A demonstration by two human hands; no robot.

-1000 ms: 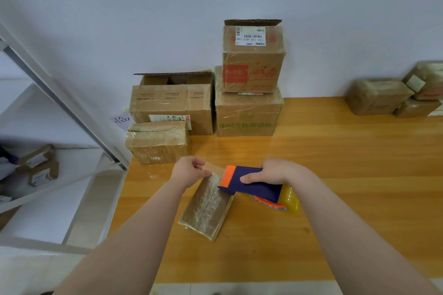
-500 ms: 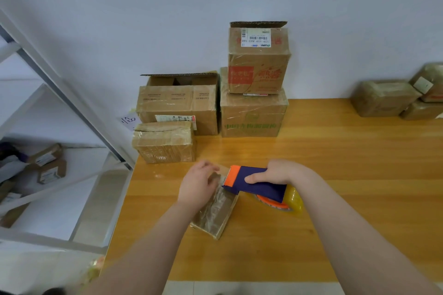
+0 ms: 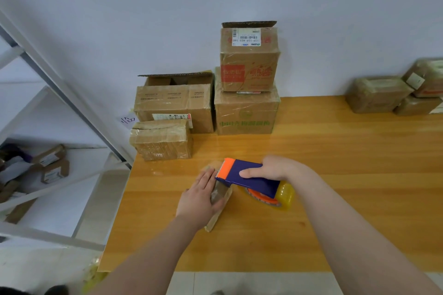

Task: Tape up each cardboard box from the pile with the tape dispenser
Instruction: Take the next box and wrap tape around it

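Note:
A small flat cardboard box [image 3: 219, 214] wrapped in clear tape lies on the wooden table [image 3: 335, 187]. My left hand [image 3: 199, 195] rests flat on top of it with straight fingers and covers most of it. My right hand [image 3: 275, 167] grips the blue and orange tape dispenser [image 3: 249, 178], whose orange blade end sits at the box's far end, just beside my left fingertips. The yellow tape roll [image 3: 284, 196] hangs under the dispenser.
A pile of cardboard boxes stands against the wall: a small taped one [image 3: 161, 142], an open-topped one [image 3: 175, 100], and two stacked ones [image 3: 248, 112]. More taped boxes [image 3: 378, 94] sit at the far right. White metal shelving [image 3: 60, 93] stands left of the table.
My left hand has slid from the box's far end down onto its top and now lies flat over it. The dispenser has stayed almost in place.

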